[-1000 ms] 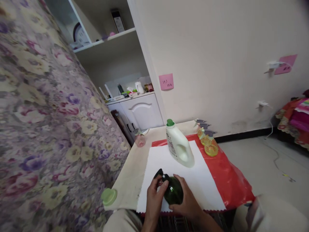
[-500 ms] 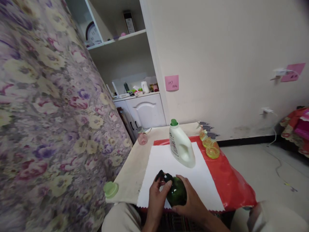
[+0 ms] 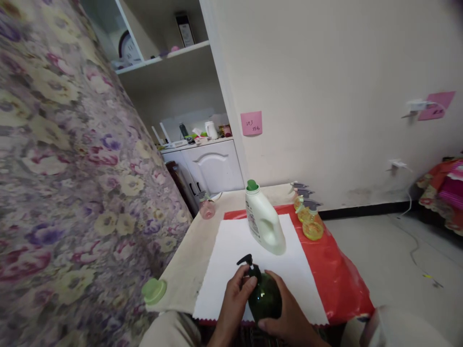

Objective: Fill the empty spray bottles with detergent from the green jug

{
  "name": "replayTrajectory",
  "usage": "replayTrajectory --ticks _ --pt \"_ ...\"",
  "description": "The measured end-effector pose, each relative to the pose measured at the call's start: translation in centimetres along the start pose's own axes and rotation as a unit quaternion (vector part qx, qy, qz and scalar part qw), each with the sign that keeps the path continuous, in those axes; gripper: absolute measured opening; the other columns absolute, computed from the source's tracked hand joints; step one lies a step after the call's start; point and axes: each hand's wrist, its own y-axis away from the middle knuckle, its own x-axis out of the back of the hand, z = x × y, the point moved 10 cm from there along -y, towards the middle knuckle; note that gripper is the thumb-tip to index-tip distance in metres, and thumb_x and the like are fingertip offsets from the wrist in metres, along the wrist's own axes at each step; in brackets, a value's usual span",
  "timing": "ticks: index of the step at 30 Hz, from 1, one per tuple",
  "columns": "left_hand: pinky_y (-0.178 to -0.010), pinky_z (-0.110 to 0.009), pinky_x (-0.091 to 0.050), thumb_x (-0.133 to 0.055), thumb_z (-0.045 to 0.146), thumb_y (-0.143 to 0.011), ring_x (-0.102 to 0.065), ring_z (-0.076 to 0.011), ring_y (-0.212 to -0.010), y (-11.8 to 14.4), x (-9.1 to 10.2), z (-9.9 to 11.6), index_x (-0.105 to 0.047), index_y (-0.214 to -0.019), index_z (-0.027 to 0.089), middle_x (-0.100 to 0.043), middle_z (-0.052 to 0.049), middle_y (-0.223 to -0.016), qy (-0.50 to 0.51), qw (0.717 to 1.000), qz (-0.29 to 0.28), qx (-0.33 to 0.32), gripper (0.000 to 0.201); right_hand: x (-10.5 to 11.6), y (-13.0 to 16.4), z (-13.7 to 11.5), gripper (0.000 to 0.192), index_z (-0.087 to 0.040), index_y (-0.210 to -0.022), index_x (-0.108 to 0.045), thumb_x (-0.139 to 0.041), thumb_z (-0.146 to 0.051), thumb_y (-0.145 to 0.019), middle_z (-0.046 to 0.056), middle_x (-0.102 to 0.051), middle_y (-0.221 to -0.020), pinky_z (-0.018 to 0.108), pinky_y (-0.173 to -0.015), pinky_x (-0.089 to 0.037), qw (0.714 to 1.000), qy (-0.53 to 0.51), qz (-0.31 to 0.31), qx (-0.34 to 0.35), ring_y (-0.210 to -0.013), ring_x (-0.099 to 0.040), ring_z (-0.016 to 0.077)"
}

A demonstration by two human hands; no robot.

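A dark green pump bottle [image 3: 265,300] with a black pump head is held between my two hands over the near edge of the white sheet [image 3: 213,270]. My left hand [image 3: 237,294] has its fingers closed round the black collar below the spout. Wrapped round the body from the right, my right hand [image 3: 285,308] grips the bottle, thumb low on its front. Beyond them a pale green detergent jug [image 3: 265,221] stands upright on the sheet, its cap off and a green pouring spout showing. A light green cap [image 3: 154,291] lies at the table's left corner.
Several yellow spray bottles [image 3: 312,227] line the right side on a red cloth [image 3: 336,274]. A pink spray bottle [image 3: 207,208] stands at the back left. A floral curtain [image 3: 90,193] hangs close on the left; a wall [image 3: 318,96] rises behind the table.
The pump head has turned and its spout now stands up more clearly, pointing left. The bottle sits slightly lower in view, still in both hands. The whole view has shifted a little.
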Motion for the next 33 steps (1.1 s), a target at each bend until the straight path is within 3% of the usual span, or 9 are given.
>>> replayTrajectory --ticks 3,9,14,19,25,29,33 --pt "-0.088 -0.034 -0.046 -0.068 0.042 -0.076 -0.063 -0.0260 -0.096 -0.1 -0.7 1.0 -0.070 -0.105 0.018 -0.073 -0.006 -0.097 -0.024 0.999 -0.037 -0.010 0.037 0.3 0.1 -0.3 0.091 -0.022 -0.134 -0.035 -0.071 -0.013 -0.051 0.011 -0.051 -0.136 0.046 -0.108 -0.036 1.000 0.001 0.003 0.004 -0.126 -0.047 0.0317" --pt "-0.094 -0.039 -0.045 -0.066 0.045 -0.077 -0.064 -0.0289 -0.103 0.3 -1.7 1.2 -0.067 -0.116 0.018 -0.074 -0.008 -0.102 0.018 0.996 -0.088 0.009 0.047 0.8 0.9 -0.2 0.092 -0.023 -0.133 -0.036 -0.073 -0.016 -0.050 0.011 -0.051 -0.136 0.047 -0.108 -0.035 1.000 -0.002 0.014 0.006 -0.126 -0.048 0.0331" --pt "-0.091 -0.038 -0.047 -0.067 0.045 -0.077 -0.065 -0.0279 -0.101 0.4 -2.0 1.2 -0.069 -0.107 0.016 -0.074 -0.011 -0.104 0.051 0.998 -0.047 -0.003 0.042 1.1 1.7 -0.2 0.092 -0.023 -0.135 -0.035 -0.075 -0.020 -0.052 0.011 -0.048 -0.140 0.046 -0.109 -0.034 1.000 0.012 0.011 0.016 -0.129 -0.045 0.0320" --pt "-0.080 -0.032 -0.049 -0.077 0.040 -0.067 -0.066 -0.0236 -0.085 0.3 -1.5 0.4 -0.070 -0.091 0.015 -0.074 -0.007 -0.086 0.056 0.998 0.014 0.004 0.035 1.3 1.9 -0.2 0.093 -0.019 -0.135 -0.035 -0.073 -0.016 -0.050 0.012 -0.048 -0.139 0.045 -0.111 -0.032 0.999 0.038 0.038 0.004 -0.129 -0.044 0.0313" --pt "-0.090 -0.035 -0.046 -0.069 0.040 -0.075 -0.065 -0.0261 -0.098 0.6 -0.7 1.4 -0.071 -0.102 0.017 -0.075 -0.007 -0.096 0.031 0.999 -0.023 -0.004 0.035 0.2 0.9 -0.1 0.091 -0.023 -0.134 -0.037 -0.072 -0.013 -0.051 0.010 -0.051 -0.136 0.045 -0.108 -0.036 1.000 0.018 0.014 0.012 -0.126 -0.047 0.0302" --pt "-0.095 -0.039 -0.045 -0.066 0.044 -0.077 -0.066 -0.0265 -0.099 1.1 0.1 1.8 -0.067 -0.110 0.019 -0.075 -0.008 -0.099 0.064 0.998 0.001 0.010 0.042 -1.0 0.3 -0.4 0.092 -0.024 -0.136 -0.036 -0.074 -0.015 -0.052 0.010 -0.049 -0.139 0.046 -0.108 -0.035 0.999 -0.019 -0.016 0.034 -0.128 -0.046 0.0308" --pt "-0.088 -0.034 -0.049 -0.074 0.038 -0.071 -0.066 -0.0246 -0.094 1.2 0.1 1.8 -0.068 -0.096 0.019 -0.074 -0.006 -0.095 0.072 0.997 0.029 -0.011 0.032 -1.3 0.4 -0.5 0.093 -0.024 -0.135 -0.036 -0.074 -0.011 -0.050 0.010 -0.050 -0.138 0.045 -0.109 -0.035 0.999 -0.016 -0.013 0.029 -0.128 -0.046 0.0304"
